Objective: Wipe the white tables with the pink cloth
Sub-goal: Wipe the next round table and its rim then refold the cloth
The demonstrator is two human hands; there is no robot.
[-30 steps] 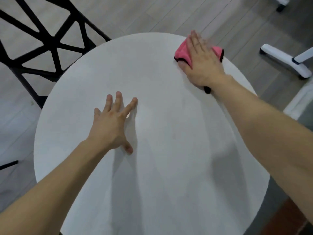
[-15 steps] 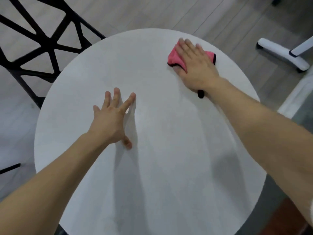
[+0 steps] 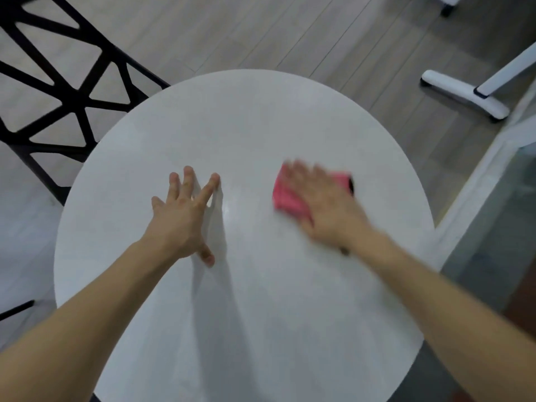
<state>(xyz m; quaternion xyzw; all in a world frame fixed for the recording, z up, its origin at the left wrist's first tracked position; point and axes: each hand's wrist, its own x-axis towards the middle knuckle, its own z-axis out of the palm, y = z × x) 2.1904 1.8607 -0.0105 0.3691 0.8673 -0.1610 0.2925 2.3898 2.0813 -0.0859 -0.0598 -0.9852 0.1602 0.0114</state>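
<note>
A black chair (image 3: 75, 94) with an open frame of triangular bars stands at the upper left on a grey wood-plank floor (image 3: 261, 30). At the upper right lies a white furniture foot (image 3: 461, 92) with a white post (image 3: 507, 71) rising from it. A white-framed glass panel (image 3: 507, 213) runs along the right edge. A thin black bar (image 3: 17, 310) shows at the lower left.

I see the round white table (image 3: 261, 126) filling the centre and lower frame, its top smooth and matte, and right of centre the pink cloth (image 3: 285, 195), dark-edged and blurred, lies flat on it, half covered by my right hand (image 3: 322, 207).
</note>
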